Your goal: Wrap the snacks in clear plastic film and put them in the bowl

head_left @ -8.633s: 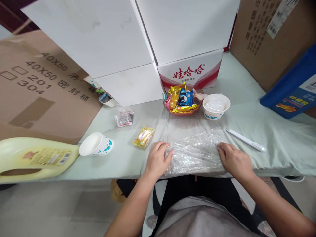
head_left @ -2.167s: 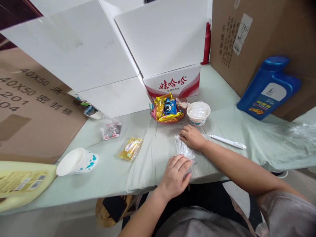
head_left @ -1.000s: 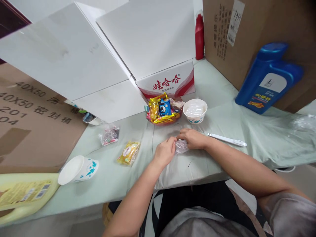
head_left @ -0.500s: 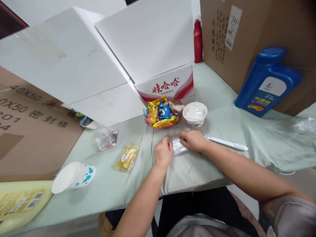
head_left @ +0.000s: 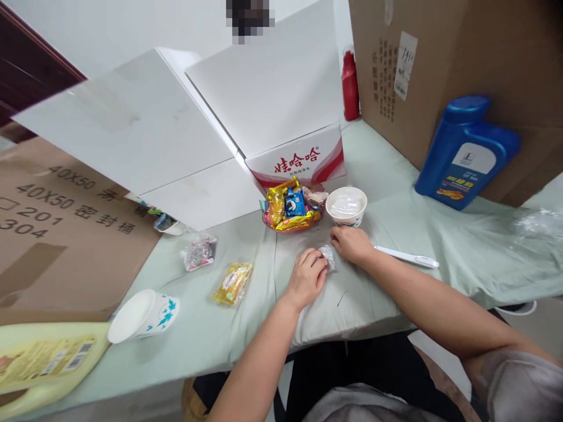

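My left hand (head_left: 308, 276) lies low on the table with its fingers curled over a crumpled piece of clear plastic wrap (head_left: 328, 258). Part of the wrap sticks out past the fingertips; the rest is hidden under them. Just to the right, apart from the wrap, my right hand (head_left: 353, 244) rests with closed fingers; anything beneath them is out of sight. Right behind it stands a white paper cup (head_left: 347, 219) with clear plastic inside. Beside the cup is a reddish bowl (head_left: 294, 227) heaped with wrapped snacks (head_left: 295, 202). A white box cutter (head_left: 409, 257) lies by my right wrist.
Toward the left lie a yellow snack packet (head_left: 233, 284), a clear bag (head_left: 199, 252), a tipped paper cup (head_left: 160, 315) and a pale yellow jug (head_left: 53, 360). White boxes (head_left: 272, 82) stand behind. A blue bottle (head_left: 466, 158) and a cardboard box (head_left: 440, 70) are at right.
My right hand has come off the plastic wrap and moved slightly right. My left hand has shifted right and now covers most of the wrap, which looks more bunched up.
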`<state>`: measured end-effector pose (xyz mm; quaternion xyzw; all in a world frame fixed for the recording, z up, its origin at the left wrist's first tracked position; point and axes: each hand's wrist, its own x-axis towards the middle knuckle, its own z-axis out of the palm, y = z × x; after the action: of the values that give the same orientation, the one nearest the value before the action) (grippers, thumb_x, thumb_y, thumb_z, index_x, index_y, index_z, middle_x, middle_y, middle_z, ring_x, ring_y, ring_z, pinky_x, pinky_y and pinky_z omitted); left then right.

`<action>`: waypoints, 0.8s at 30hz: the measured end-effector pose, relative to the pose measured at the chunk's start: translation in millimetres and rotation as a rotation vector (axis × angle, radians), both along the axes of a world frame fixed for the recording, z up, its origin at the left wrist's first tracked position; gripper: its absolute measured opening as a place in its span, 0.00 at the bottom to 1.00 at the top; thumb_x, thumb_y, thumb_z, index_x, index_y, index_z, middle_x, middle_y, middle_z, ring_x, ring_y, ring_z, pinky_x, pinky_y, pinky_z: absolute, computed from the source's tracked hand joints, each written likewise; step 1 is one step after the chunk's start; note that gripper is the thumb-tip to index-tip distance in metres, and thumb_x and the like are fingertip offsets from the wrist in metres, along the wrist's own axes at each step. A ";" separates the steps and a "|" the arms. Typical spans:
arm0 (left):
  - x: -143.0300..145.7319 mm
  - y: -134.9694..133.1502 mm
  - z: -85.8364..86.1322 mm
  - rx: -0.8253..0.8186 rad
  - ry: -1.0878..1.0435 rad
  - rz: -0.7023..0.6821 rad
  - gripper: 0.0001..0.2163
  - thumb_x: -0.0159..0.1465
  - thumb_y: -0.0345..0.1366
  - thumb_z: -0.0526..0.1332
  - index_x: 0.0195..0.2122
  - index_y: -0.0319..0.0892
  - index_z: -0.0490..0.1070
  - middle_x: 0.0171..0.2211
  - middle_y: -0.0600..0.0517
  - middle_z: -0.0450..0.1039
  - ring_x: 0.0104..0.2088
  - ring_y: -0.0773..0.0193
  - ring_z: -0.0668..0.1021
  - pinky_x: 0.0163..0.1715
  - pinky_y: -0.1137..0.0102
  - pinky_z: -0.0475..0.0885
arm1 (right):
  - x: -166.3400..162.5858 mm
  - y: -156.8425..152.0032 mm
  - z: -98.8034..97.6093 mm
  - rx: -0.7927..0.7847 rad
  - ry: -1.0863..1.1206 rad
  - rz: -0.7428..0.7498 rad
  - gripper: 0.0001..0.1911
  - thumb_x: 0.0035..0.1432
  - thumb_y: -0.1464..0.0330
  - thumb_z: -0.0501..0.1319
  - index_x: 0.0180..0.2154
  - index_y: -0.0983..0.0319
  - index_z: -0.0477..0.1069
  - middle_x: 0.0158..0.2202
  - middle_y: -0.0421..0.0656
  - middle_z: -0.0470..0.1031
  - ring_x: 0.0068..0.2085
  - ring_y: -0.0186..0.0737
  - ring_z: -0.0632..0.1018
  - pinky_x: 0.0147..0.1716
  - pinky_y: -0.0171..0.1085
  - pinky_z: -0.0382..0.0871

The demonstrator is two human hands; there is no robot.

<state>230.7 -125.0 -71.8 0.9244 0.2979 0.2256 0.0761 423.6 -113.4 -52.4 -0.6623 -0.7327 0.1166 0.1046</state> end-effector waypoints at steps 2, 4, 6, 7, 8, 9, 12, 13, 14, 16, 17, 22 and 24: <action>-2.0 -1.0 0.8 0.005 0.027 -0.019 0.08 0.64 0.31 0.58 0.43 0.41 0.73 0.47 0.45 0.72 0.55 0.52 0.70 0.56 0.52 0.66 | 1.2 1.2 0.2 -0.003 0.006 -0.006 0.13 0.65 0.65 0.53 0.46 0.61 0.72 0.46 0.51 0.78 0.45 0.46 0.78 0.39 0.37 0.66; -4.6 -2.1 1.6 -0.008 0.058 -0.043 0.10 0.63 0.34 0.60 0.46 0.42 0.73 0.49 0.44 0.72 0.55 0.52 0.71 0.56 0.53 0.68 | 1.0 1.6 0.5 -0.005 0.016 -0.005 0.13 0.65 0.64 0.54 0.45 0.61 0.72 0.45 0.50 0.78 0.45 0.46 0.79 0.39 0.37 0.66; -9.1 -2.1 3.5 -0.009 0.083 -0.038 0.10 0.64 0.32 0.59 0.46 0.42 0.73 0.48 0.45 0.72 0.52 0.55 0.73 0.53 0.57 0.71 | 0.4 1.4 0.8 -0.003 0.026 -0.006 0.13 0.64 0.63 0.54 0.45 0.61 0.73 0.44 0.50 0.79 0.45 0.46 0.79 0.39 0.37 0.67; -11.9 -1.1 5.8 -0.003 0.091 -0.030 0.10 0.65 0.30 0.58 0.45 0.42 0.74 0.47 0.45 0.74 0.50 0.56 0.74 0.51 0.59 0.73 | 0.1 1.2 0.8 -0.002 0.031 -0.006 0.13 0.64 0.63 0.54 0.45 0.61 0.73 0.44 0.50 0.79 0.45 0.47 0.79 0.39 0.38 0.67; -14.6 0.7 9.9 0.008 0.091 -0.018 0.10 0.65 0.28 0.56 0.44 0.43 0.74 0.44 0.47 0.75 0.47 0.58 0.75 0.48 0.61 0.74 | 0.0 1.1 0.8 0.000 0.036 -0.005 0.13 0.64 0.63 0.55 0.44 0.61 0.73 0.44 0.51 0.79 0.44 0.47 0.79 0.39 0.38 0.67; -16.7 3.4 16.2 0.030 0.078 -0.003 0.11 0.65 0.27 0.55 0.42 0.43 0.75 0.42 0.47 0.76 0.45 0.59 0.76 0.46 0.63 0.75 | -0.2 1.0 0.8 0.001 0.041 -0.003 0.13 0.64 0.63 0.55 0.44 0.62 0.73 0.44 0.51 0.79 0.44 0.47 0.79 0.38 0.38 0.68; -10.7 16.7 48.9 0.172 -0.042 0.071 0.11 0.66 0.27 0.54 0.41 0.43 0.75 0.40 0.47 0.76 0.44 0.59 0.77 0.45 0.64 0.74 | -1.0 1.1 0.6 0.003 0.056 0.008 0.13 0.63 0.62 0.57 0.44 0.62 0.72 0.44 0.52 0.79 0.44 0.48 0.79 0.38 0.38 0.68; -2.5 22.7 62.9 0.238 -0.094 0.098 0.10 0.66 0.28 0.54 0.42 0.42 0.74 0.42 0.46 0.75 0.46 0.58 0.76 0.48 0.62 0.73 | -1.3 1.3 0.5 0.003 0.060 0.012 0.13 0.62 0.62 0.57 0.45 0.62 0.72 0.44 0.52 0.79 0.44 0.48 0.79 0.38 0.38 0.68; 9.2 29.3 76.6 0.298 -0.133 0.111 0.10 0.67 0.29 0.54 0.44 0.42 0.74 0.44 0.45 0.74 0.47 0.57 0.75 0.50 0.61 0.72 | -1.6 1.5 0.5 0.003 0.062 0.015 0.14 0.62 0.62 0.58 0.45 0.62 0.72 0.44 0.52 0.79 0.44 0.49 0.80 0.38 0.38 0.69; 41.1 44.5 99.0 0.380 -0.150 0.098 0.11 0.67 0.31 0.54 0.45 0.41 0.74 0.46 0.44 0.73 0.50 0.56 0.74 0.53 0.59 0.69 | -1.8 1.9 0.3 0.001 0.064 0.021 0.15 0.62 0.62 0.58 0.46 0.63 0.72 0.45 0.52 0.78 0.44 0.50 0.80 0.38 0.39 0.69; 59.5 52.6 105.8 0.390 -0.117 0.095 0.11 0.67 0.32 0.54 0.47 0.41 0.74 0.50 0.43 0.72 0.52 0.55 0.73 0.55 0.58 0.68 | -1.4 2.1 0.0 0.001 0.064 0.025 0.15 0.61 0.62 0.58 0.46 0.63 0.72 0.45 0.53 0.78 0.44 0.50 0.80 0.37 0.40 0.70; 133.9 87.4 91.7 0.169 0.373 0.067 0.16 0.70 0.42 0.52 0.42 0.37 0.76 0.44 0.41 0.75 0.47 0.53 0.76 0.52 0.59 0.68 | 3.4 2.6 -5.3 0.030 0.074 0.063 0.15 0.60 0.64 0.59 0.47 0.62 0.73 0.47 0.51 0.78 0.45 0.49 0.79 0.40 0.39 0.70; 144.3 93.0 77.3 0.127 0.443 0.067 0.20 0.70 0.45 0.50 0.37 0.37 0.76 0.38 0.42 0.77 0.42 0.54 0.78 0.47 0.60 0.71 | 5.2 3.4 -8.4 0.045 0.079 0.076 0.17 0.59 0.65 0.59 0.49 0.62 0.73 0.47 0.51 0.79 0.46 0.50 0.79 0.42 0.39 0.70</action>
<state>375.0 -32.0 5.5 0.9439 0.3229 0.0381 -0.0571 428.8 -110.0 -60.8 -0.6263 -0.7551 0.1297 0.1437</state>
